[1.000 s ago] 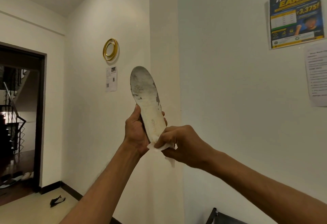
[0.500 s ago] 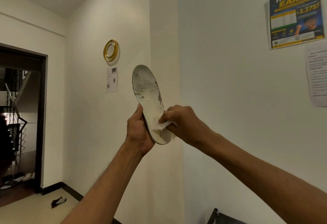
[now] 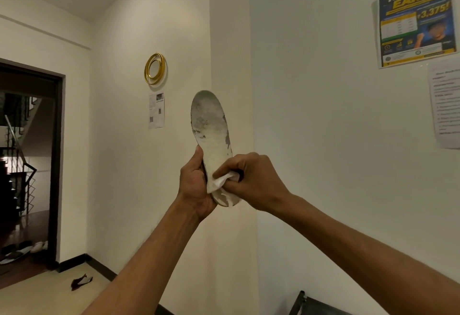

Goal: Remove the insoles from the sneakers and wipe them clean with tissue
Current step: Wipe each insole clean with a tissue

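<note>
A worn white insole point(image 3: 210, 125) with grey scuffs stands upright in front of me, toe end up. My left hand point(image 3: 195, 185) grips its lower half from the left edge. My right hand point(image 3: 251, 180) pinches a folded white tissue point(image 3: 222, 180) and presses it against the insole's heel part. No sneakers are in view.
White walls meet at a corner behind the insole. A gold ring point(image 3: 154, 68) and a paper notice point(image 3: 156, 110) hang on the left wall, a poster point(image 3: 417, 20) on the right. A dark doorway point(image 3: 27, 165) opens at left; a dark scrap point(image 3: 81, 282) lies on the floor.
My right hand with the tissue rose from below the heel onto the insole's lower face. The left hand has kept its grip, and the insole shifted slightly.
</note>
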